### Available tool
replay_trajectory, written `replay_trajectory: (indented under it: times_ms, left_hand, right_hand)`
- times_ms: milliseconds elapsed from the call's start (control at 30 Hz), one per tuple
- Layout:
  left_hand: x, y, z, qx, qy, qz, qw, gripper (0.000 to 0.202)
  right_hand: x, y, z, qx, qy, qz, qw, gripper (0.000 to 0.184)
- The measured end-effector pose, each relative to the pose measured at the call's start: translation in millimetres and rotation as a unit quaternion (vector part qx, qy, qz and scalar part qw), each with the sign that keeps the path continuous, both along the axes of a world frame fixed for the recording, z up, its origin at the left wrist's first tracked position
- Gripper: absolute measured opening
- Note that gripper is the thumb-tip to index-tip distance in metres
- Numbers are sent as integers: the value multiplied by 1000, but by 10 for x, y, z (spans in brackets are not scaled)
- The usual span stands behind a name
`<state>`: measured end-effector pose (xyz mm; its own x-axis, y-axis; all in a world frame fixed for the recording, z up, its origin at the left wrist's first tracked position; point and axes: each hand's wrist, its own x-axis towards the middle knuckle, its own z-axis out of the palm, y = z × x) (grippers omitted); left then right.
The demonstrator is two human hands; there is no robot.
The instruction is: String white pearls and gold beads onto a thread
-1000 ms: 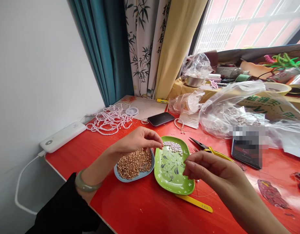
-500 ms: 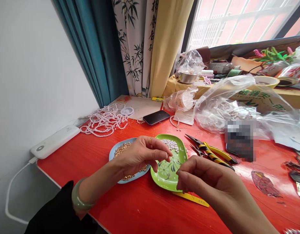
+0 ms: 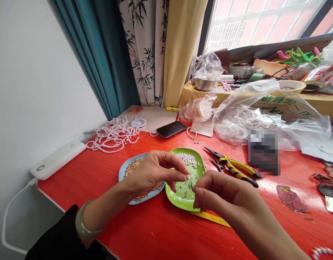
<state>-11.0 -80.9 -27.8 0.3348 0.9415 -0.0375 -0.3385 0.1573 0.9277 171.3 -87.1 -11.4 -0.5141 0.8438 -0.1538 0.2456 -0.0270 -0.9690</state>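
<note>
Pinching thumb to forefinger, contents unclear, left hand [image 3: 152, 173] and right hand [image 3: 228, 195] have drawn closer over the green tray [image 3: 179, 206] of pearl beads [image 3: 188, 159]. The left partly hides gold beads [image 3: 132, 168]; needle-nose pliers [image 3: 236, 173] lie beyond the right.

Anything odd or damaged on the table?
On the red table, right of the pliers, a dark, ragged reddish patch interrupts the smooth surface. Stain, damage or loose item: can't tell.
</note>
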Motion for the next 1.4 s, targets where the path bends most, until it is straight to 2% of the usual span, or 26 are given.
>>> replay_trajectory:
  times_ms: [133,467,600,767,867,933,1000,1033,1067,1133,1167,1233,1400]
  left_hand:
    - [-1,-13,18,27,15,0,1000,7]
    - [-2,0,9,28,28,11,999,8]
    - [-4,4,-6,19,42,13,999,13]
    - [-28,25,-24,30,58,-7,998,22]
    - [-74,60,-11,47,98,-8,994,24]
    - [-131,88,21,73,166,9,983,22]
    - [-214,111,64,120,287,31,950,16]
    - [-265,121,83,151,371,34,916,13]
    - [-321,131,97,178,459,26,870,10]
    - [-437,148,98,216,634,-11,743,11]
    - [-494,157,83,217,667,-20,713,12]
    - [-587,175,37,213,696,-32,685,16]
    - [-611,194,-8,204,713,-36,670,12]
  right_hand:
    - [-6,7,-16,-2,8,-2,1000,14]
    - [-18,49,-61,-7,22,28,999,16]
    - [-29,58,-77,15,35,15,999,16]
    - [-56,94,-103,9,56,8,998,18]
    - [-49,116,-116,17,68,2,998,19]
    - [-38,124,-118,12,73,-4,997,18]
    - [-33,129,-125,-8,96,-15,995,17]
    - [-33,132,-133,-19,113,-22,993,16]
    - [-36,136,-146,-30,129,-27,991,16]
    - [-46,148,-182,-42,150,-35,987,16]
    - [-52,157,-202,-42,156,-37,986,17]
    - [-60,176,-238,-41,167,-41,984,20]
    - [-61,192,-263,-42,175,-37,983,22]
